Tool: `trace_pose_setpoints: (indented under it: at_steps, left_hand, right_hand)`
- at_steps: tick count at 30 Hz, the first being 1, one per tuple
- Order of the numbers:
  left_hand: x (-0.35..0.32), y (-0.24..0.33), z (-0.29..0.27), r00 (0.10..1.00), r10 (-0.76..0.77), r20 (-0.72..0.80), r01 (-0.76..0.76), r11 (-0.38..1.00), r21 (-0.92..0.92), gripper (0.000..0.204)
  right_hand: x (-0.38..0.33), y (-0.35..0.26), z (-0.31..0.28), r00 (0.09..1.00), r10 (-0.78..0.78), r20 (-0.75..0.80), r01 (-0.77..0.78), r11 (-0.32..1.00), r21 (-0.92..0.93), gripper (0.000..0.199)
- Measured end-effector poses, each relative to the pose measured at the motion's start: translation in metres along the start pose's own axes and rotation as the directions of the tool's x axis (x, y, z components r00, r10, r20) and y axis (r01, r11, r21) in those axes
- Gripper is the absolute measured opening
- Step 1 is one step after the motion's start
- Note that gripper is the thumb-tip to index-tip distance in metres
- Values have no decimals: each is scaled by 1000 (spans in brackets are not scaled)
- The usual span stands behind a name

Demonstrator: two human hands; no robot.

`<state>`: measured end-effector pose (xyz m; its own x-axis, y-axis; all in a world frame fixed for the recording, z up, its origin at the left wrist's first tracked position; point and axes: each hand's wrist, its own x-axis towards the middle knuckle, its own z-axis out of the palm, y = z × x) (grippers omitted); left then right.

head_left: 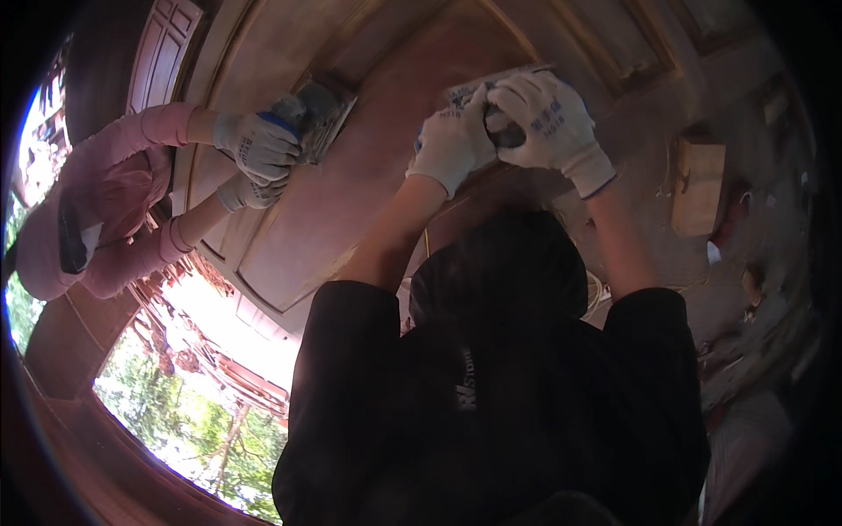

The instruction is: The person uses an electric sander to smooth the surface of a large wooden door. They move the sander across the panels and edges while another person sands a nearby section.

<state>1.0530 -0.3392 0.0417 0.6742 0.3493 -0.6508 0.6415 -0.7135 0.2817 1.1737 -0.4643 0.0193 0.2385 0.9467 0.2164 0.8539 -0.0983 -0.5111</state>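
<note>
Fingers (pixel 526 90) of the right hand (pixel 553 123) lie close together and curl over the far edge of a dusty tool (pixel 505 131), with the thumb side bending round toward the near side so that the glove makes a hook around the dark body. The left hand (pixel 452 145) closes on the tool's left end, its knuckles up and its fingertips pointing away from the person; how tightly they squeeze cannot be told. Both hands wear white gloves with dark print on the backs and blue trim at the edge. The two gloves sit just beside each other. The bare forearms come out of black sleeves, the left one slanting up and to the right, the right one leaning inward, so they draw together at the tool.

It rests at a brown panelled door (pixel 386 167), ahead of the person's chest. The tool has a dark, shadowed middle and a flat, greyish far edge that looks chalky and sits slightly tilted, its right end higher. To the left, a co-worker in pink sleeves (pixel 153 127) holds a similar tool (pixel 320 114) in gloved hands (pixel 259 153). Off to the right is a pale wooden block (pixel 702 188).
</note>
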Motion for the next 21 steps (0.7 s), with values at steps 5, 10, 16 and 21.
trace_pose_setpoints:
  at_steps: [5,10,16,21]
  left_hand:
    - [36,-66,-22,982,-166,-92,166,986,-1,64]
    - [55,-162,-60,959,-281,-43,283,957,69,72]
    - [63,-117,-54,989,-145,12,143,984,104,59]
    - [79,-87,-64,973,-208,-99,216,973,78,61]
  right_hand:
    - [85,10,45,982,-189,-4,189,982,-3,41]
    - [171,-30,82,979,-127,160,140,988,-72,41]
    - [132,3,78,993,-58,102,59,998,-7,47]
    - [143,32,60,994,23,106,-19,999,-41,51]
